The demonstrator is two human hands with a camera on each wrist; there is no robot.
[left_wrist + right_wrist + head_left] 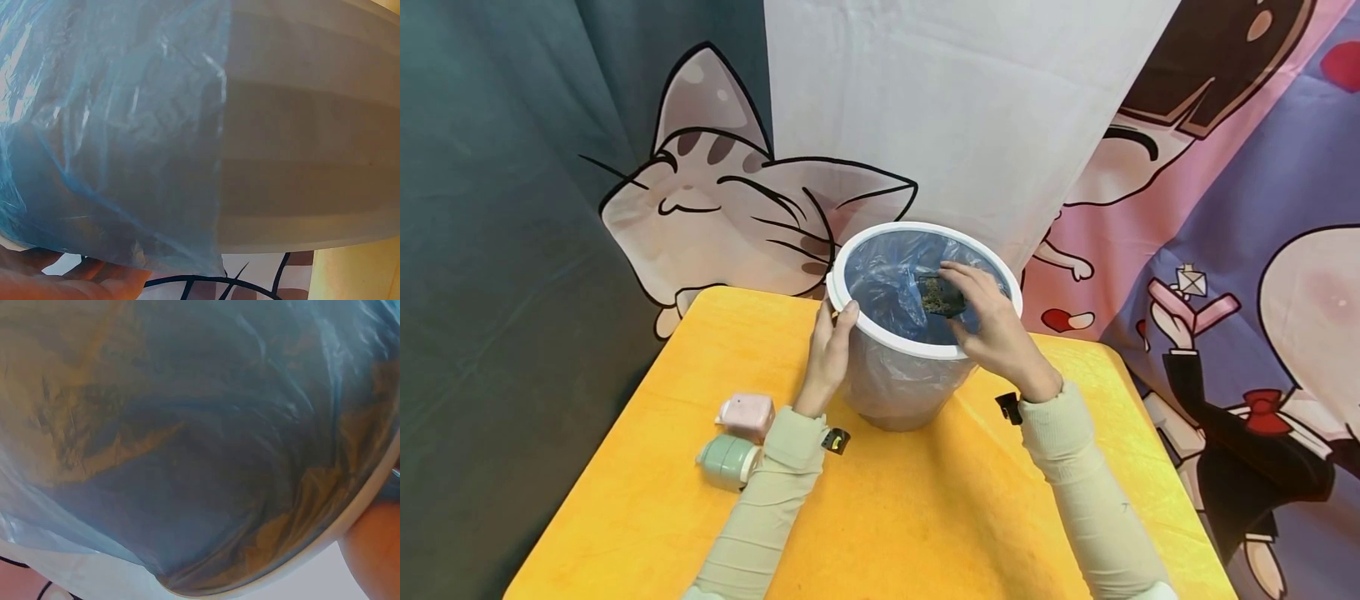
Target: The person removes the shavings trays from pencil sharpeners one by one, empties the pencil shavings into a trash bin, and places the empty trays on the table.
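Note:
A round bin (pixel 900 392) with a white rim ring stands upright, lined with a blue translucent plastic bag (pixel 880 271). My left hand (pixel 827 354) grips the bin's left rim, its thumb lying over the ring; in the left wrist view, fingers (pixel 75 278) show beside the bag's overhang. Over the bin's mouth, my right hand (pixel 992 325) holds a small dark container (pixel 953 297) between fingers and thumb. The container is tipped, showing greenish-brown speckled matter (pixel 933 294) at its opening. Bin wall and bag fill most of the right wrist view.
On the yellow cloth-covered table (pixel 880 533), left of the bin, lie a pink bottle (pixel 750 415) and a green bottle (pixel 727 461) with a white end, close to the left forearm. A curtain with cartoon figures (pixel 700 217) hangs right behind the table.

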